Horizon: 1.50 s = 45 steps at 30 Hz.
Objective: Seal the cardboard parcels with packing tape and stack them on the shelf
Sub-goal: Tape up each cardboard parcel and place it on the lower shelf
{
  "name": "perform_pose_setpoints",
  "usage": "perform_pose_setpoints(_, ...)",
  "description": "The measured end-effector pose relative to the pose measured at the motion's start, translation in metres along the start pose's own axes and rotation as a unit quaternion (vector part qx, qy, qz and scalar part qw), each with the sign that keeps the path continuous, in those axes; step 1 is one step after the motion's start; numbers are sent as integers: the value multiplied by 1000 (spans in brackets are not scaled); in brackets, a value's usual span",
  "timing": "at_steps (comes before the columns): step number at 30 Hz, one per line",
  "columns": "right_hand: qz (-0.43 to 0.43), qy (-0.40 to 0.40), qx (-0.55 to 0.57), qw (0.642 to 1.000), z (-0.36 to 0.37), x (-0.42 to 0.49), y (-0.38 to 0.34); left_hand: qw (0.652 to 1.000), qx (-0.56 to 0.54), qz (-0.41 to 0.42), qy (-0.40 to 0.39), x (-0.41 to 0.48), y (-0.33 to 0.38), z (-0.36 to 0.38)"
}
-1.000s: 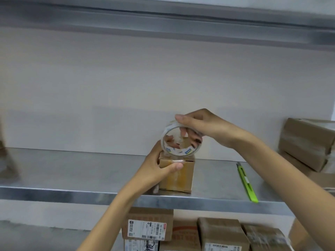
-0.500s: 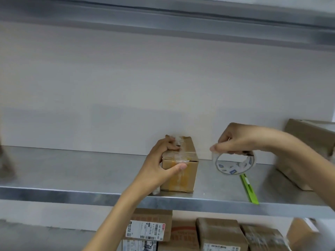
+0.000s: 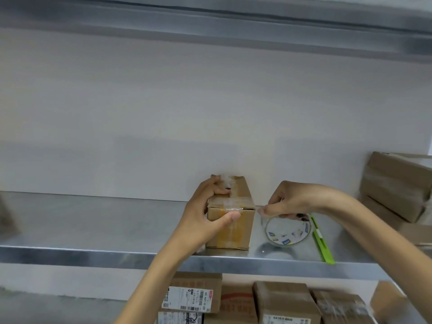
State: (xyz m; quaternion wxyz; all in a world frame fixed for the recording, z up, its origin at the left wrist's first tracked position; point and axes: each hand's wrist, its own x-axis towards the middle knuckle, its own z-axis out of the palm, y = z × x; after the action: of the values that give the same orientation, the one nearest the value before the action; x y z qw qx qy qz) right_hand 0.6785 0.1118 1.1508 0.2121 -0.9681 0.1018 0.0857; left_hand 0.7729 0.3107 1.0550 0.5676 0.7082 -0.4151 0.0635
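A small cardboard parcel [image 3: 244, 232] stands on the metal shelf [image 3: 93, 256] near its front edge, with clear tape across its top and front. My left hand [image 3: 205, 216] grips it, fingers on top and thumb pressed on the tape at the front edge. My right hand [image 3: 297, 202] holds the clear packing tape roll [image 3: 288, 233] just right of the parcel, low over the shelf. A short strip of tape seems to run from the parcel's corner to my right fingertips.
A green utility knife [image 3: 322, 244] lies on the shelf right of the roll. Stacked taped parcels [image 3: 397, 188] sit at the far right. Several labelled parcels [image 3: 194, 293] fill the shelf below. Another shelf [image 3: 210, 22] runs overhead.
My right hand carried the tape roll from above the parcel down to its right side, near the shelf surface. My left hand stayed on the parcel, thumb on the front.
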Motion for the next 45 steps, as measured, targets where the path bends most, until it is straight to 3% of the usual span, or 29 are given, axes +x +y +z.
perform_pose_setpoints(4, -4, 19, -20, 1000, 8, 3, -6, 999, 30, 10, 17, -3, 3, 1)
perform_pose_setpoints(9, 9, 16, -24, 1000, 6, 1, -11, 986, 108, 124, -37, 1, 13, -8)
perform_pose_setpoints(12, 12, 14, -25, 1000, 6, 1, -13, 992, 78, 74, -68, 4, 21, -14)
perform_pose_setpoints(14, 14, 20, -19, 1000, 7, 0, -13, 985, 126, 64, -99, 9, 27, -19)
perform_pose_setpoints(17, 11, 37, -6, 999, 11, -2, -10, 946, 261, 75, -176, 19, 44, -21)
perform_pose_setpoints(19, 4, 46, 13, 999, 13, -4, -8, 923, 306, 32, -229, 21, 51, -16)
perform_pose_setpoints(22, -29, 63, 111, 991, 19, -8, 2, 911, 340, -1, -232, 19, 49, -9)
perform_pose_setpoints(25, -98, 107, 231, 962, 22, -18, 19, 947, 274, 6, -166, 11, 38, -14)
perform_pose_setpoints(28, -173, 158, 332, 914, 20, -27, 32, 994, 86, -30, -66, -5, 27, -7)
perform_pose_setpoints(30, -211, 159, 408, 874, 12, -31, 29, 998, -14, -46, -46, -18, 27, 7)
perform_pose_setpoints(31, -222, 167, 410, 869, 7, -33, 23, 998, -13, -39, -55, -24, 27, 15)
perform_pose_setpoints(33, -229, 190, 351, 888, -4, -36, 10, 993, 59, -25, -100, -33, 31, 20)
perform_pose_setpoints(36, -234, 147, 303, 912, -11, -37, -8, 984, 110, -57, -124, -31, 28, 11)
perform_pose_setpoints(40, -231, 153, 260, 925, -9, -33, -24, 989, 58, -50, -125, -15, 18, 3)
perform_pose_setpoints(45, -195, 94, 330, 919, -12, -29, -16, 995, 9, -20, -93, -16, 7, 15)
